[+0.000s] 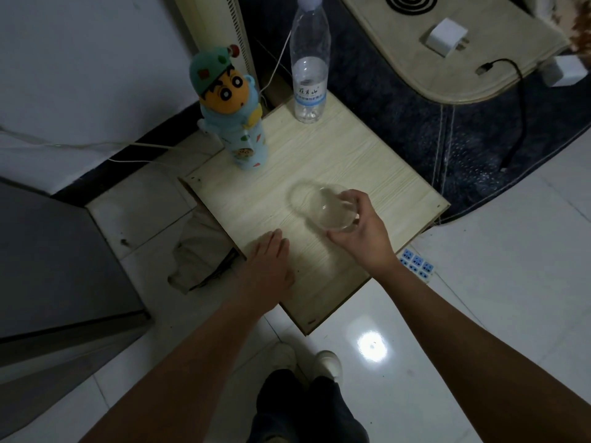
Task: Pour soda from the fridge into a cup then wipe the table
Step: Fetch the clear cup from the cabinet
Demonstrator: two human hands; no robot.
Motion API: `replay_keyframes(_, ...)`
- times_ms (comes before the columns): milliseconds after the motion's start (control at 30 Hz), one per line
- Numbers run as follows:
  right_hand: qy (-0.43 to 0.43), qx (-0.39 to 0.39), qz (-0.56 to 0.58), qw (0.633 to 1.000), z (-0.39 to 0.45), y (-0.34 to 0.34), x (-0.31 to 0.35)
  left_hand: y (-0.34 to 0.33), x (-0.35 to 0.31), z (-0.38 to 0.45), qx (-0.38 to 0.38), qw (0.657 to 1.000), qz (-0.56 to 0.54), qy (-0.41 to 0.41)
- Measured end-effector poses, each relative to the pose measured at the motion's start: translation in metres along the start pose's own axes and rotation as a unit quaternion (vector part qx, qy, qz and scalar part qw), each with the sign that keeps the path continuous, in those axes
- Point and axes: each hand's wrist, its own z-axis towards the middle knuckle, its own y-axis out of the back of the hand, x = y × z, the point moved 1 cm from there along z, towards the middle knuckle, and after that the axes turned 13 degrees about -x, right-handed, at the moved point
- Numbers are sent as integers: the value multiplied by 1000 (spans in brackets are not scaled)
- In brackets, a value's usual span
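A clear glass cup [329, 207] stands on the small pale wooden table [319, 148], right of its middle. My right hand [361, 231] grips the cup's near side, fingers curled round it. Flat on the table's near left corner lies my left hand [267, 266], fingers straight, holding nothing. At the table's far edge stands a clear plastic bottle [309, 65] with a blue-and-white label and a little clear liquid in it. The grey fridge [57, 266] fills the left side, its door closed.
A cartoon-figure flask [238, 113] stands at the table's far left corner. A crumpled beige cloth [198, 254] lies on the tiled floor under the table's left edge. A blue power strip [415, 265] sits by the right edge. Dark rug, chargers and cables lie beyond.
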Motion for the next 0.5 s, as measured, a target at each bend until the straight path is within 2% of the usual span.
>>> replay_keyframes(67,9,-7,9,1000,-5,10,12,16,-7,3,7,999,-30,21)
replay_keyframes(133,23,-9,13,1000,-12,22,26,39,-19,5,8,992,-112,64)
replay_keyframes(233,41,-15,23,999,-27,47,50,78,-39,4,-12,952,-265,155)
replay_keyframes(300,41,-21,33,998,-40,65,68,102,-53,2,-26,907,-365,211)
replay_keyframes(400,48,-30,35,998,-61,94,94,140,-76,-7,-14,780,-552,295)
replay_keyframes(433,49,-33,34,998,-68,104,101,153,-84,-11,0,748,-587,309)
replay_keyframes(500,45,-45,31,997,-82,123,114,173,-99,-21,27,719,-624,303)
